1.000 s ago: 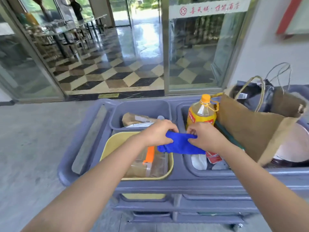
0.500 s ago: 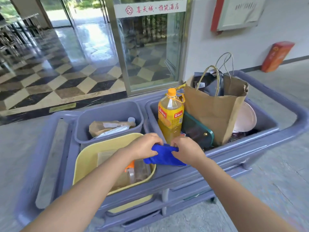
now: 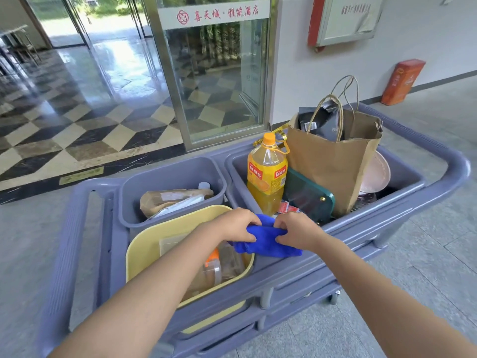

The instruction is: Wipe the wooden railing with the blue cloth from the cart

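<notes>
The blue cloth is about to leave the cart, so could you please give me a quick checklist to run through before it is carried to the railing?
1. Left hand grip on the blue cloth: ok.
2. Right hand grip on it: ok.
3. Cloth clear of the cart: not ok, it looks to be resting on the front rim.
4. Orange bottle upright behind the hands: ok.
5. Wooden railing in sight: not ok, none in view.
6. Cloth damp or dry: cannot tell.

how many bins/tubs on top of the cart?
3. A small grey bin at back left, a yellow tub in front of it, and a large grey bin on the right holding the bottle and paper bag. Lower shelves are hidden.
</notes>
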Demonstrator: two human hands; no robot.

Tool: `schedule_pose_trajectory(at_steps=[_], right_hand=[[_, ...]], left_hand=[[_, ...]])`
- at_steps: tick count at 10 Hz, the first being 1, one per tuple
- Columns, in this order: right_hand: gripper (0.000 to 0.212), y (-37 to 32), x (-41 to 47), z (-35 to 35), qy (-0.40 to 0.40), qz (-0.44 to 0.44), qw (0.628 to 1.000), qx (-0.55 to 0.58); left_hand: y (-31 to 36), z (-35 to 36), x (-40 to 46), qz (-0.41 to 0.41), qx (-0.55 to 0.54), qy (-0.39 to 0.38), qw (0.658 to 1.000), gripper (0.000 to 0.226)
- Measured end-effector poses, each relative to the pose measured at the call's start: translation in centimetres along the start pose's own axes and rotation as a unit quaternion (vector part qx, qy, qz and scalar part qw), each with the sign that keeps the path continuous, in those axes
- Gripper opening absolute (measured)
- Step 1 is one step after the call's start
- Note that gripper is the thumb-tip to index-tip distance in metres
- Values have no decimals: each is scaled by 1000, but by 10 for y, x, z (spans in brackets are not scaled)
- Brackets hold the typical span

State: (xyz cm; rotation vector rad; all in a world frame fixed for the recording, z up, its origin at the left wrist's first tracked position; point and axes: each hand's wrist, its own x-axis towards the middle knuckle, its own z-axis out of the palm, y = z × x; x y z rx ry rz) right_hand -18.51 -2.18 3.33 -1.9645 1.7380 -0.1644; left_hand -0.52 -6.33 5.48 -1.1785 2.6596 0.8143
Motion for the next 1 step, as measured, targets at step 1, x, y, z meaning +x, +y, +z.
schedule_pose_trajectory(at_steps=[1], right_hand=[[24,-1,-3,-13,32,13,999,35]], left_hand=[[2,-12,0,-2,8,-10,1000,34]])
